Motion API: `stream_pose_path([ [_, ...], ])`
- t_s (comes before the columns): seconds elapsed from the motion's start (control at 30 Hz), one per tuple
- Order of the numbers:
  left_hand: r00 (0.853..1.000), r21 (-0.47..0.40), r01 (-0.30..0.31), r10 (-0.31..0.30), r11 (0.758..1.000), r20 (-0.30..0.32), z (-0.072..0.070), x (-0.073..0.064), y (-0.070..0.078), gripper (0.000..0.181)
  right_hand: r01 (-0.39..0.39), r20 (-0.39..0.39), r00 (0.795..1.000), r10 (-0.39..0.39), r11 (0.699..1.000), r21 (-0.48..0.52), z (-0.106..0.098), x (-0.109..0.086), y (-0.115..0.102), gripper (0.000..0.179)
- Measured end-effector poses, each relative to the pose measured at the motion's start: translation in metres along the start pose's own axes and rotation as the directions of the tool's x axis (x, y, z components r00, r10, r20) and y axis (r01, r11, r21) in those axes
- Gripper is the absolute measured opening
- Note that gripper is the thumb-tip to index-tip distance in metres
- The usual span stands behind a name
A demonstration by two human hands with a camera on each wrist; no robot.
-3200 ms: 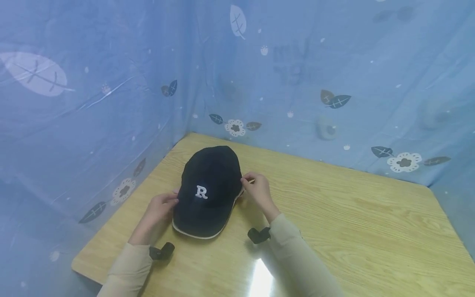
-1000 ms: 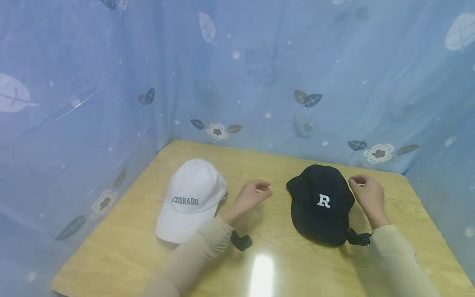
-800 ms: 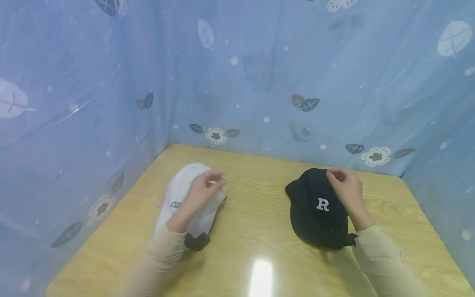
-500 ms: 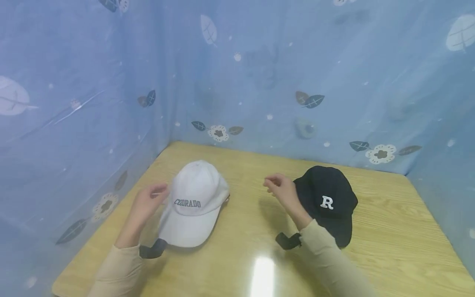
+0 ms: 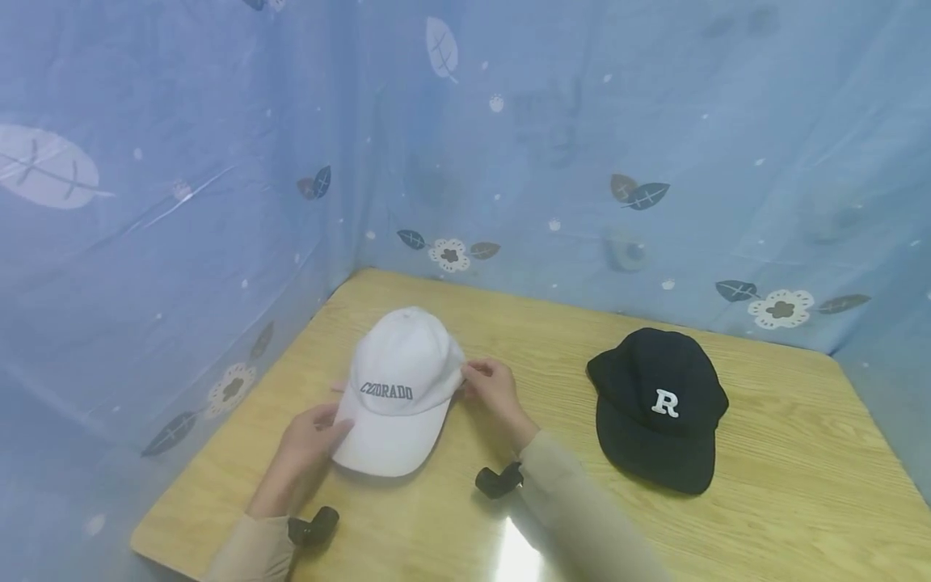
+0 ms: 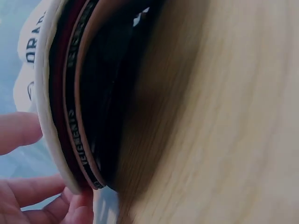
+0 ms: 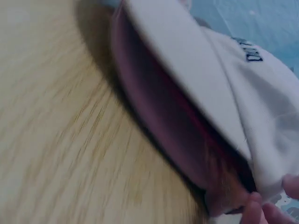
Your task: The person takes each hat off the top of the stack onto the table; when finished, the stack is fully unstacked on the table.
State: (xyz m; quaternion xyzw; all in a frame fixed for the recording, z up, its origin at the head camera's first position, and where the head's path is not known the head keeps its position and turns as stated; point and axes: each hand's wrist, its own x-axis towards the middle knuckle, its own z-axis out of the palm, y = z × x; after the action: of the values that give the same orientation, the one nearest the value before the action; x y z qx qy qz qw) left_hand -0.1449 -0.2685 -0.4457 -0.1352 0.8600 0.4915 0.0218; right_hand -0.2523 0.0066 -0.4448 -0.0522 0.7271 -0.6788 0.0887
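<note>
A white baseball cap [image 5: 403, 364] lettered COLORADO sits at the left of the table, brim toward me. My left hand [image 5: 309, 440] holds its brim at the left edge, thumb over the top and fingers by the underside. On the other side, my right hand [image 5: 498, 396] pinches the cap's lower edge near the back. Under the white brim [image 6: 44, 93] in the left wrist view, further brims are stacked, one with a lettered band [image 6: 72, 112]. A pinkish brim [image 7: 145, 102] shows below the white one in the right wrist view.
To the right, a black baseball cap [image 5: 658, 408] with a white R lies on the wooden table [image 5: 785, 453]. Blue patterned curtains [image 5: 553, 145] hang along the left and back edges. Black wrist-worn pieces [image 5: 314, 527] stick out near both sleeves.
The black cap, earlier held by both hands at the left, now lies at the right, released. Both hands have moved back left and taken hold of the white cap.
</note>
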Motion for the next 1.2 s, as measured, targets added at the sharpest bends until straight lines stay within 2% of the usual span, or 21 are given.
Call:
stream_pose_path([
  [0.07, 0.999, -0.071, 0.030, -0.028, 0.997, 0.029, -0.002, 0.003, -0.001, 0.051, -0.019, -0.031, 0.999, 0.020, 1.000, 0.020, 0.002, 0.000, -0.002, 0.032],
  [0.2, 0.999, -0.136, 0.027, -0.022, 0.990, 0.039, -0.007, 0.006, -0.006, 0.043, -0.030, -0.060, 0.998, 0.031, 0.999, 0.024, 0.004, 0.001, -0.006, 0.024],
  [0.3, 0.999, -0.243, 0.021, -0.009, 0.970, 0.051, -0.012, 0.007, -0.009, 0.039, -0.015, -0.069, 0.997, 0.017, 0.999, 0.030, 0.006, 0.002, -0.009, 0.019],
  [0.4, 0.996, -0.389, 0.043, -0.006, 0.920, 0.094, -0.018, 0.007, -0.008, 0.041, 0.003, -0.087, 0.996, -0.001, 1.000, 0.024, 0.005, 0.002, -0.017, 0.018],
  [0.43, 0.995, -0.402, 0.043, -0.002, 0.915, 0.103, -0.020, 0.007, -0.005, 0.043, 0.006, -0.092, 0.996, -0.004, 1.000, 0.020, 0.004, 0.002, -0.021, 0.018],
  [0.57, 0.997, -0.307, 0.014, 0.010, 0.952, 0.076, -0.029, 0.008, 0.012, 0.049, 0.054, -0.097, 0.994, -0.053, 0.998, 0.011, -0.004, 0.004, -0.041, 0.019],
  [0.67, 0.999, -0.279, -0.033, 0.034, 0.960, 0.000, -0.025, 0.007, 0.031, 0.047, 0.090, -0.116, 0.989, -0.087, 0.996, 0.024, -0.018, 0.007, -0.057, 0.020],
  [0.73, 0.998, -0.354, -0.064, 0.054, 0.933, -0.038, -0.014, 0.007, 0.047, 0.044, 0.110, -0.143, 0.984, -0.106, 0.994, 0.020, -0.032, 0.008, -0.070, 0.022],
  [0.83, 0.991, -0.430, -0.119, 0.082, 0.895, -0.102, 0.012, 0.009, 0.075, 0.037, 0.134, -0.184, 0.974, -0.133, 0.991, -0.009, -0.062, 0.004, -0.085, 0.025],
  [0.93, 0.988, -0.474, -0.147, 0.104, 0.868, -0.116, 0.041, 0.012, 0.101, 0.031, 0.133, -0.222, 0.965, -0.142, 0.990, -0.055, -0.096, -0.002, -0.092, 0.029],
  [1.0, 0.988, -0.476, -0.151, 0.118, 0.866, -0.099, 0.059, 0.014, 0.115, 0.029, 0.117, -0.250, 0.959, -0.132, 0.990, -0.074, -0.117, -0.007, -0.091, 0.031],
  [1.07, 0.992, -0.476, -0.128, 0.112, 0.870, -0.062, 0.077, 0.017, 0.126, 0.029, 0.087, -0.282, 0.953, -0.109, 0.992, -0.092, -0.137, -0.010, -0.086, 0.032],
  [1.2, 0.995, -0.441, -0.096, 0.101, 0.892, -0.012, 0.112, 0.023, 0.136, 0.029, 0.000, -0.339, 0.939, -0.061, 0.984, -0.176, -0.165, -0.014, -0.069, 0.032],
])
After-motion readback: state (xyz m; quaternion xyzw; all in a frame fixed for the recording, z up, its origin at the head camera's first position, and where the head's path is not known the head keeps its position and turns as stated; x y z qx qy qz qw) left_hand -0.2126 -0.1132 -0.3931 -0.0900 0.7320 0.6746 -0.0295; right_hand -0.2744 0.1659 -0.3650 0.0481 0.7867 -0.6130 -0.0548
